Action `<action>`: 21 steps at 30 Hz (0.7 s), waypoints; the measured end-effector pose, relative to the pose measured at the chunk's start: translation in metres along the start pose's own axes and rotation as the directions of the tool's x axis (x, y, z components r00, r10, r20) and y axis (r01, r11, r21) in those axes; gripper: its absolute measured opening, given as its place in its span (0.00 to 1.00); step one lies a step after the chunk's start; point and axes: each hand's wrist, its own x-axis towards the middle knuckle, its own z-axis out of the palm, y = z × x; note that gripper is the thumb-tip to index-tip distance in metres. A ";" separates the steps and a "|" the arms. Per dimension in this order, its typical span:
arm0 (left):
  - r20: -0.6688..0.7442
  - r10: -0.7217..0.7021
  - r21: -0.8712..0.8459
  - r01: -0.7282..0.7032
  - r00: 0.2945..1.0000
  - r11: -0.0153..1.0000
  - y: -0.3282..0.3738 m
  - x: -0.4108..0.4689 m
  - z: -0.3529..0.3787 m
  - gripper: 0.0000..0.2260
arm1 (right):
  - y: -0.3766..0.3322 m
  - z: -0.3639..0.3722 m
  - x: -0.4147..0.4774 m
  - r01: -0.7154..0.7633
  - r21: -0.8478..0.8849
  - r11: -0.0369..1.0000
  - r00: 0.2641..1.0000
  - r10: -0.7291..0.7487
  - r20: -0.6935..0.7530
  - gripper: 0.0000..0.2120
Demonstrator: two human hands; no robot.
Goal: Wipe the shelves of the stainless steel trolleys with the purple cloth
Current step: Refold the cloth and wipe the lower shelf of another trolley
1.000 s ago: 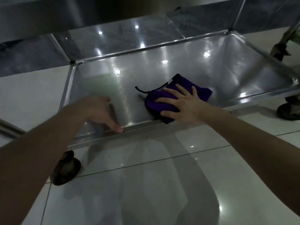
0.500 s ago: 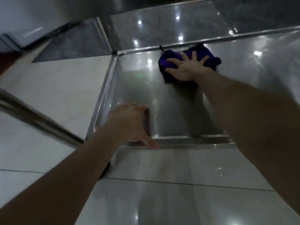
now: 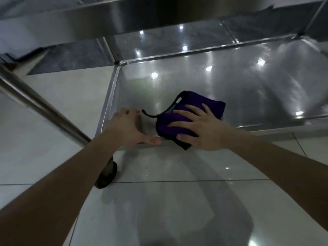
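Note:
The trolley's bottom shelf (image 3: 239,82) is a shiny steel tray low over the floor. A folded purple cloth (image 3: 211,105) with a black loop lies at the shelf's near edge, one corner hanging over the rim. My right hand (image 3: 198,128) presses flat on the cloth with fingers spread. My left hand (image 3: 129,128) holds the shelf's near rim by the left corner, thumb along the rim and fingers curled down inside the tray.
An upper steel shelf (image 3: 142,16) overhangs at the top. A slanted steel tube (image 3: 40,105) crosses the left side. A black caster wheel (image 3: 106,174) stands under the near left corner. Glossy white floor tiles (image 3: 168,210) spread below.
My right hand has pulled the cloth from the shelf's far edge back to the near rim. My left hand stays on the near rim.

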 end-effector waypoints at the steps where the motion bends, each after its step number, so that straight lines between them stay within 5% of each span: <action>1: -0.012 -0.026 0.012 0.026 1.000 1.000 -0.008 -0.002 0.003 0.77 | -0.002 -0.003 -0.010 0.006 0.032 0.999 1.000 -0.006 0.004 0.33; 5: 0.035 -0.062 0.046 0.060 0.997 0.997 -0.042 0.000 -0.004 0.80 | -0.007 -0.011 -0.016 -0.136 0.228 0.964 0.969 0.177 -0.171 0.42; 8: 0.116 -0.076 -0.009 0.077 0.990 0.997 -0.057 0.002 -0.015 0.81 | -0.014 0.000 -0.008 -0.293 0.068 0.954 0.955 0.296 -0.023 0.49; 13: 0.030 -0.007 -0.019 0.008 1.000 1.000 -0.073 0.011 -0.019 0.71 | -0.036 0.007 0.035 -0.266 0.039 0.963 0.963 0.265 0.045 0.50; 21: -0.008 0.007 0.009 -0.007 1.000 1.000 -0.092 0.029 -0.013 0.71 | -0.042 0.000 0.185 -0.228 0.015 0.973 0.971 0.227 0.071 0.50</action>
